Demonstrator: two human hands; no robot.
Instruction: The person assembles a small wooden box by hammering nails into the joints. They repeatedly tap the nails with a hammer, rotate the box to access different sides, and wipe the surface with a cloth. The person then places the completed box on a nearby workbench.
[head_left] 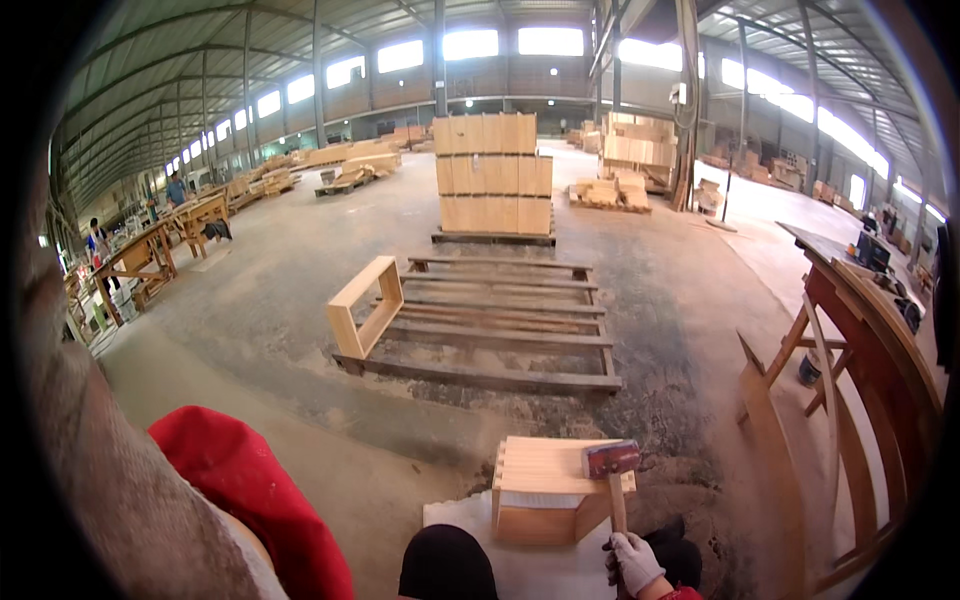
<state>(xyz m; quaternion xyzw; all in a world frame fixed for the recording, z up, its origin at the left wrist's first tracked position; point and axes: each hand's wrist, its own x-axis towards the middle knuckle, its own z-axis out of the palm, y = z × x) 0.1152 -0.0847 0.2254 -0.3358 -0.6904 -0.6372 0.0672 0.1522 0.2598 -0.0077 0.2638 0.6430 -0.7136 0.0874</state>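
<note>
My right hand (pixel 632 562), in a white glove, is closed around the wooden handle of a mallet (pixel 611 459) at the lower right. The mallet's dark reddish head shows over the right part of a wooden drawer box's top board (pixel 545 462); whether it touches cannot be made out. The light-wood box stands on its side, its inside facing me, with jointed corners. Beneath it lies a pale sheet (pixel 450 512), beside my dark-clothed knee. A red sleeve (pixel 255 480) bulges at the lower left, but my left hand does not show.
Ahead lies a slatted wooden pallet (pixel 480 376), with an open wooden frame (pixel 345 325) upright on its left end. Behind it rises a stack of wooden boxes (pixel 490 175). A reddish workbench (pixel 850 310) stands on the right. A blurred brownish surface (pixel 95 470) fills the left edge.
</note>
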